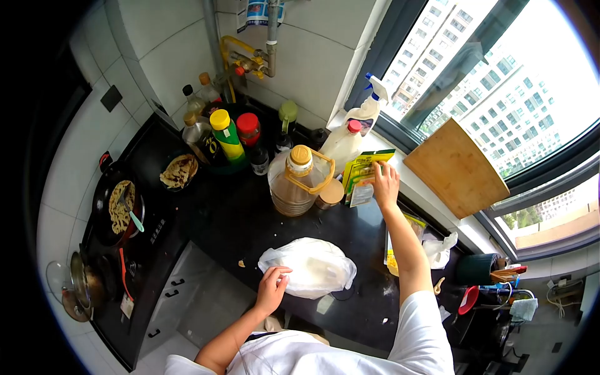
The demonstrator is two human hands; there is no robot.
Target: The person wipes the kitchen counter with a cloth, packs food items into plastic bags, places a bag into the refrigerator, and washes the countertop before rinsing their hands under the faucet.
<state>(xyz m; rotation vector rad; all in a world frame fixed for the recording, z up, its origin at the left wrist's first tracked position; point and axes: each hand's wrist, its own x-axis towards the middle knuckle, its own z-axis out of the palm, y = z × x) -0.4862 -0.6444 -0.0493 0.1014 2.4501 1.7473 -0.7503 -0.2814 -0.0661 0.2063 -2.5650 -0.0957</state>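
My right hand (386, 182) reaches toward the window side, its fingers closed on the upper right edge of a yellow and green packet (357, 177). The packet stands upright beside a large clear plastic jug (294, 187) with a yellow cap and handle. Next to the jug is a small jar with a tan lid (332, 191). Nearer to me, my left hand (272, 290) rests at the left edge of a white plastic bag (310, 270), fingers loosely bent and apart. Something pale shows through the bag; I cannot make it out.
Several sauce bottles (226, 134) crowd the back corner. On the stove at left sits a pan (119, 206) with food and a spatula; a bowl of food (179, 172) is beside it. A cutting board (456, 169) leans against the window. A dark utensil holder (478, 270) stands at right.
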